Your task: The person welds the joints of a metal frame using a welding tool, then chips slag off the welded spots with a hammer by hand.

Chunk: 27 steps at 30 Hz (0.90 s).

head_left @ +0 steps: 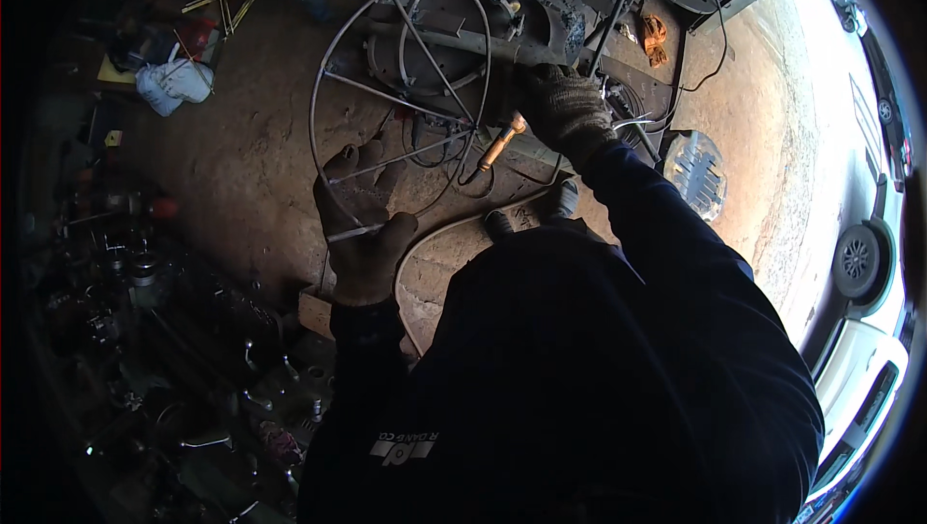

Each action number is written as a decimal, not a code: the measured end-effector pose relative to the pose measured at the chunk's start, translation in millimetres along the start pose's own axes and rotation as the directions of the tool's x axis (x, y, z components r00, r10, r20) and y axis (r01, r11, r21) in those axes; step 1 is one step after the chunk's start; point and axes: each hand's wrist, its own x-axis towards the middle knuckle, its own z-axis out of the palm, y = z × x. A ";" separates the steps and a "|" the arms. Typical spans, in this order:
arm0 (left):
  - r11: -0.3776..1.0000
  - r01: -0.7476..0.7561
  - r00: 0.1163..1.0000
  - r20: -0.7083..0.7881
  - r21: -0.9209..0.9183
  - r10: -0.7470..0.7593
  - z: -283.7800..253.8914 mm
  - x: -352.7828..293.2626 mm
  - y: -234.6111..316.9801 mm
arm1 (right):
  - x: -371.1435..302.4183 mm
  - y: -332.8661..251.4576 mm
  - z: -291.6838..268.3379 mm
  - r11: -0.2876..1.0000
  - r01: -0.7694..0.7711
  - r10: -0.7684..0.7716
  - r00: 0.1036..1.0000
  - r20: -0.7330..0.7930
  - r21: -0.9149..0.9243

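A round frame of thin metal rods (384, 102), with a hoop and straight cross rods, stands tilted at the upper middle. My left hand (362, 234), in a dark work glove, holds the frame's lower left rim, which crosses the palm with the thumb to its right. To the right of the frame, my right hand (570, 111), in a grey knitted glove, is closed with knuckles up. What its fingers hold, if anything, is hidden in shadow. Just below and left of it lies an orange-brown tool handle (498, 146), with a bright spot at its upper end.
Behind the frame is a cluttered metal work surface (550, 2) with cables. A crumpled orange cloth (655, 39) lies at right, a slotted round plate (694, 176) below it. A hose (415, 258) curves over the floor. Tools fill the dark lower left; a white vehicle (859, 379) stands outside.
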 end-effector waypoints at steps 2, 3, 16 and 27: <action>1.000 0.011 1.000 -0.008 -0.014 -0.012 1.2 1.9 -1.4 | -4.8 10.3 9.6 0.994 0.107 -0.103 0.987 -0.119 0.023; 0.999 0.024 1.000 -0.008 -0.029 -0.025 4.3 2.7 -0.8 | -10.6 16.2 11.5 0.978 0.206 -0.193 0.951 -0.242 0.033; 0.969 -0.079 0.993 0.109 0.234 0.054 38.1 9.4 -16.5 | -99.5 43.0 27.0 0.940 -0.092 0.085 0.996 0.035 0.328; 0.908 -0.176 0.975 0.197 0.380 0.106 75.9 24.3 -38.5 | -140.3 80.9 71.0 -0.127 -0.397 0.142 0.900 0.413 0.909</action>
